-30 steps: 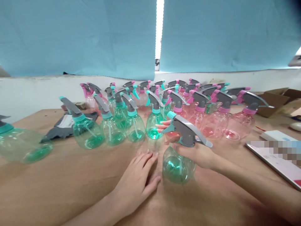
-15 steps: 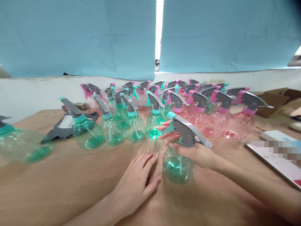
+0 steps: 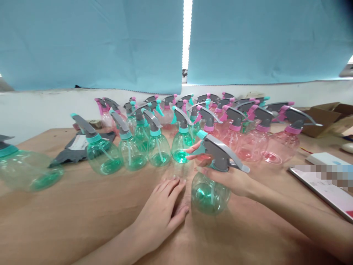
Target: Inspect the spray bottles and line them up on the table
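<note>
My right hand [image 3: 224, 177] is wrapped round the neck of a green spray bottle [image 3: 210, 197] with a grey and turquoise trigger head. The bottle is upright, its nozzle pointing to the far left; part of its neck and trigger is hidden by the fingers. Flat on the wooden table [image 3: 102, 217] lies my left hand [image 3: 164, 206], fingers stretched out, holding nothing, just left of that bottle. Beyond the hands stand more green spray bottles [image 3: 159, 151]. Pink spray bottles [image 3: 281, 143] stand to their right.
Another green bottle [image 3: 30, 171] is at the left edge. Behind it lies a dark plastic bag [image 3: 78, 147] with a white label. To the right are a tablet-like device [image 3: 311, 184], a white box [image 3: 328, 162] and an opened cardboard box [image 3: 321, 119]. Blue cloth [image 3: 91, 44] hangs behind.
The right hand's fingers have shifted slightly at the bottle's trigger and neck. The left hand stays in place, and the bottle has hardly moved.
</note>
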A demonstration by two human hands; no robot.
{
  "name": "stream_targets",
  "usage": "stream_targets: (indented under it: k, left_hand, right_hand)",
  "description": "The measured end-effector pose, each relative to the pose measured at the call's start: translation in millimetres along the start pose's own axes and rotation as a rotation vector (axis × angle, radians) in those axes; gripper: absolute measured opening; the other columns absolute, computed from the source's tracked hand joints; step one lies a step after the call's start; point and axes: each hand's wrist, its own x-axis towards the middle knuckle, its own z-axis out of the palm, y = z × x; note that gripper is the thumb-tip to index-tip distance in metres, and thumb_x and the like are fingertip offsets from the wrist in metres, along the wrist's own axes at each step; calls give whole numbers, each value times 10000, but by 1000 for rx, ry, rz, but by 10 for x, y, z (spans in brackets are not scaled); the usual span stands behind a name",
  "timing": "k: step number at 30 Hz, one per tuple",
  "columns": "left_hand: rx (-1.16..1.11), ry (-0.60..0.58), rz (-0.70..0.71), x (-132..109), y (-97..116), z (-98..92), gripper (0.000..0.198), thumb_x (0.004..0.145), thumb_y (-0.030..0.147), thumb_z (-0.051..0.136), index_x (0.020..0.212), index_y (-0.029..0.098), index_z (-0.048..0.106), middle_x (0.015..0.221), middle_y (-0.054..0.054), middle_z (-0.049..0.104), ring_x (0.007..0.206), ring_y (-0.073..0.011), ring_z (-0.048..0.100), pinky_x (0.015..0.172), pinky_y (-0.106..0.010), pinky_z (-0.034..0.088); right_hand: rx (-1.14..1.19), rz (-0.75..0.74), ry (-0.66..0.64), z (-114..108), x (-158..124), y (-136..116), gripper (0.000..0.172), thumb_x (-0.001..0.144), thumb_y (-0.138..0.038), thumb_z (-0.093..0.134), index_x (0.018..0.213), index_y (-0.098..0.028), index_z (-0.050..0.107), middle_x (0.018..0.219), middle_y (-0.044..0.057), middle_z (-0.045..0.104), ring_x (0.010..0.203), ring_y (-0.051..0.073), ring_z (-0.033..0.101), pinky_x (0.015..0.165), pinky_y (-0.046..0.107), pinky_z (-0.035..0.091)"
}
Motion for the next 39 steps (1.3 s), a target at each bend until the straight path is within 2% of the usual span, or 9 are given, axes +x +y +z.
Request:
stream_targets:
  k: [3, 7, 9, 13, 17, 20, 26, 32, 39]
  left_hand:
    - [4, 11, 7, 2, -6, 7, 489, 941, 348, 513, 1385, 174, 404, 1385, -132, 499, 1301, -300, 425, 1068, -514, 350]
    - [12, 6, 10, 10, -7, 2, 486, 947, 355, 506, 1381, 160, 407, 1383, -142, 498, 1295, -304, 431, 1061, -522, 358]
    - [15, 6, 10, 10, -7, -1, 483, 952, 364, 498, 1382, 164, 404, 1381, -139, 501, 1292, -305, 435, 1052, -525, 370]
    - [21, 20, 19, 2, -11, 5, 474, 962, 381, 480, 1383, 180, 398, 1384, -131, 501, 1294, -301, 436, 1047, -525, 378]
    - [34, 25, 27, 0, -25, 20, 478, 965, 375, 479, 1390, 175, 389, 1389, -135, 497, 1299, -302, 432, 1047, -527, 381]
    - [37, 25, 30, 3, -30, 25, 482, 960, 370, 490, 1385, 162, 400, 1381, -142, 502, 1300, -311, 430, 1048, -535, 379]
    - [21, 19, 22, -3, -17, 12, 472, 945, 348, 514, 1374, 173, 422, 1372, -133, 511, 1289, -309, 442, 1055, -536, 370]
    - [9, 0, 12, 3, -1, -6, 462, 942, 342, 515, 1365, 177, 429, 1373, -134, 513, 1288, -305, 443, 1049, -531, 375]
    - [13, 5, 10, 2, -8, 4, 459, 943, 350, 515, 1360, 173, 440, 1383, -136, 503, 1307, -308, 422, 1057, -530, 366]
  right_hand:
    - [-20, 33, -17, 0, 2, -2, 262, 787, -264, 639, 1037, -255, 561, 1003, 27, 678, 809, 174, 660, 725, 343, 547]
    - [-24, 58, 18, 11, 7, -38, 223, 772, -297, 650, 964, -232, 558, 972, 28, 646, 838, 173, 633, 719, 323, 536]
    - [-42, 69, 22, 12, 3, -54, 193, 791, -310, 633, 948, -231, 551, 866, 8, 626, 808, 166, 614, 706, 314, 519]
    - [-99, 58, -10, 2, -29, -89, 97, 838, -320, 590, 860, -237, 545, 702, -37, 547, 661, 121, 542, 613, 258, 466]
    - [-171, 56, 15, -2, -55, -135, 180, 829, -346, 603, 736, -226, 507, 629, -51, 471, 565, 94, 444, 530, 233, 400]
    - [-136, 62, 3, 1, -46, -124, 151, 821, -348, 608, 767, -231, 529, 612, -49, 487, 566, 104, 473, 528, 242, 409]
    - [34, 36, -37, 16, -31, -6, 205, 787, -314, 649, 985, -270, 616, 874, -1, 648, 793, 159, 646, 700, 301, 545]
    - [21, 30, -34, 31, -36, 4, 402, 801, -288, 632, 1198, -316, 572, 1003, 18, 673, 876, 179, 662, 739, 337, 570]
    - [28, -22, -9, 31, -15, 20, 547, 776, -259, 649, 1297, -341, 505, 1217, 39, 633, 995, 205, 645, 818, 388, 562]
